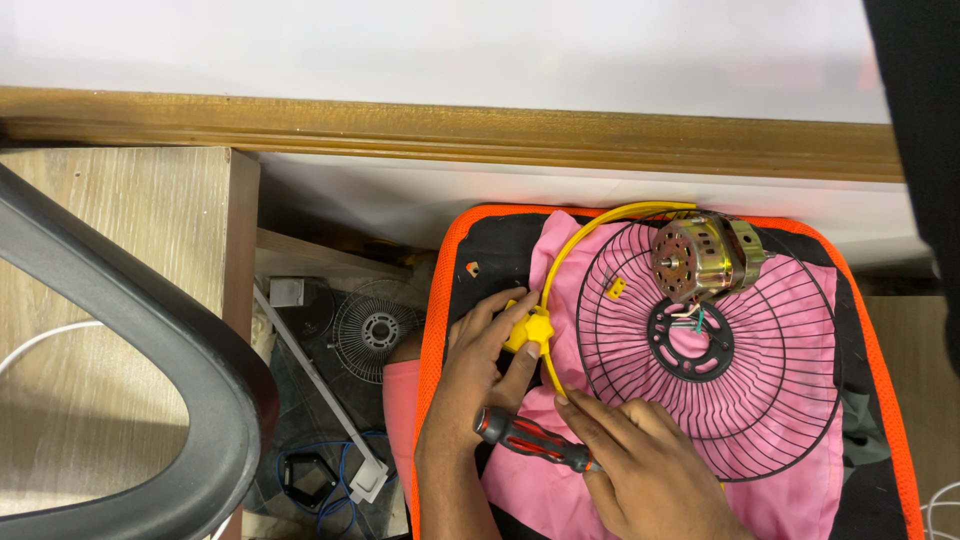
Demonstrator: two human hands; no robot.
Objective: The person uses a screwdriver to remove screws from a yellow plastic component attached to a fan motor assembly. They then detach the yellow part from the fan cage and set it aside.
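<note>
My left hand (pixel 478 365) grips a yellow knob-shaped nut (pixel 530 329) at the left side of a pink cloth (pixel 800 300). My right hand (pixel 650 465) holds a red-and-black screwdriver (pixel 530 440), its fingertips touching the edge of a black wire fan guard (pixel 720 390) that lies flat on the cloth. A brass-coloured fan motor (pixel 700 255) rests on the guard's upper part, with thin wires running to the black centre ring (pixel 690 340). A yellow cable (pixel 570 250) curves from the motor down past the knob.
The cloth covers a black cushion with an orange rim (pixel 432 330). Left of it, lower down, lie a small round fan grille (pixel 378 325), a white bar and blue cable (pixel 345 480). A wooden surface (pixel 110 260) and a dark curved chair arm (pixel 190 400) fill the left.
</note>
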